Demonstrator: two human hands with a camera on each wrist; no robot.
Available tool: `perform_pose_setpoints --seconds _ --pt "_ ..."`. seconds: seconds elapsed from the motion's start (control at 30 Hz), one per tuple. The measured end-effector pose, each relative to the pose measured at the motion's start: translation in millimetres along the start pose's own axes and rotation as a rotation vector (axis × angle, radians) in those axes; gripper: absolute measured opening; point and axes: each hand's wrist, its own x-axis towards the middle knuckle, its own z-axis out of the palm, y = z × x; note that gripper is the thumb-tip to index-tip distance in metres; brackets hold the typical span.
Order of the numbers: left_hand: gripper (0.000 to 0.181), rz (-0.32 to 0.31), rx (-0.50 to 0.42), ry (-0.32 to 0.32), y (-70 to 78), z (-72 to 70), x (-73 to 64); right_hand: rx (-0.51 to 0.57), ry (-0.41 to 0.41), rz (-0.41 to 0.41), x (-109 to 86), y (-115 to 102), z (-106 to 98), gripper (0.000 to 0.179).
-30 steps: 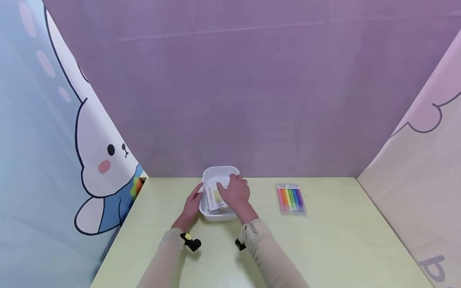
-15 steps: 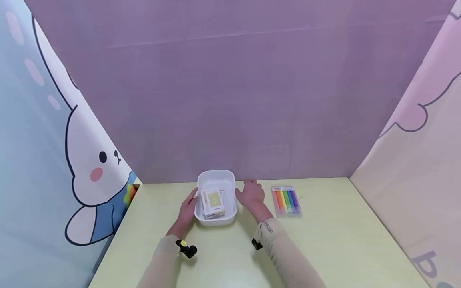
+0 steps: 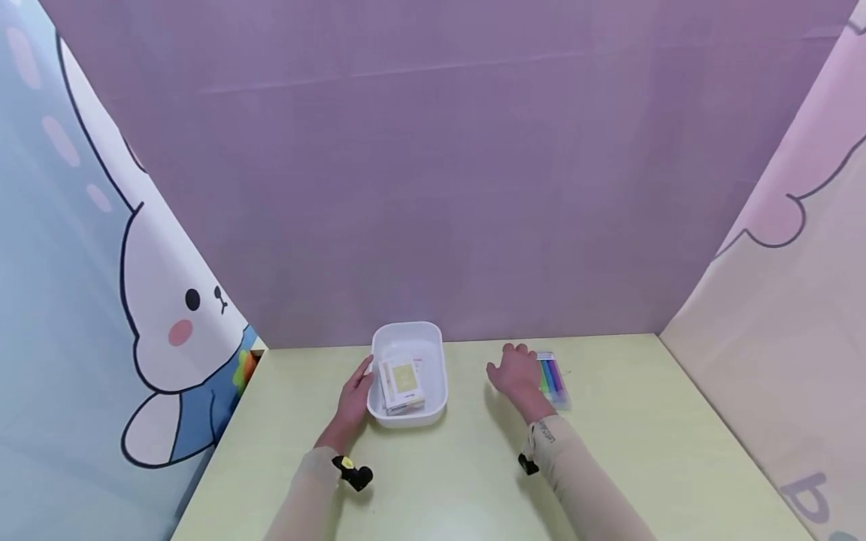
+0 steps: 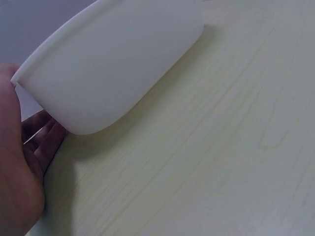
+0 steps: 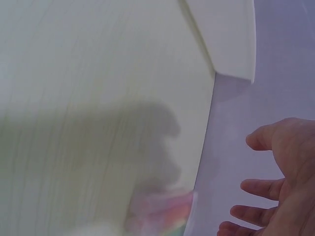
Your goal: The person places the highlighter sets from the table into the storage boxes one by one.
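Observation:
A white plastic basin [image 3: 406,421] stands on the table, holding a small stack of boxes or cards [image 3: 404,382] with a yellow square on top. At its left side my left hand [image 3: 354,394] holds it, with the thumb by the rim and fingers against the outer wall [image 4: 44,137] in the left wrist view. My right hand [image 3: 517,376] hovers with spread, loosely bent fingers, holding nothing. Partly behind that hand lies a flat clear pack of rainbow-coloured pens [image 3: 555,379]. Its pink and orange end [image 5: 165,214] shows blurred in the right wrist view, below the hand [image 5: 290,172].
The pale wood-grain table [image 3: 446,481] ends at a purple backdrop [image 3: 433,188]. A cartoon rabbit cloth [image 3: 183,315] hangs on the left, and a pink and cream cloth [image 3: 798,315] on the right. Each wrist wears a black camera [image 3: 353,473].
My right hand has moved from over the basin to the right, and now partly covers the pen pack. The left hand stays at the basin. The head view has shifted slightly.

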Motion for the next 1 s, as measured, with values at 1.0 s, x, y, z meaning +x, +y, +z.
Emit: perform_pose_setpoints --seconds 1.0 --pt "0.046 -0.002 -0.026 0.012 -4.1 -0.1 -3.8 0.058 -0.092 0.257 -19.8 75.1 4.7 0.112"
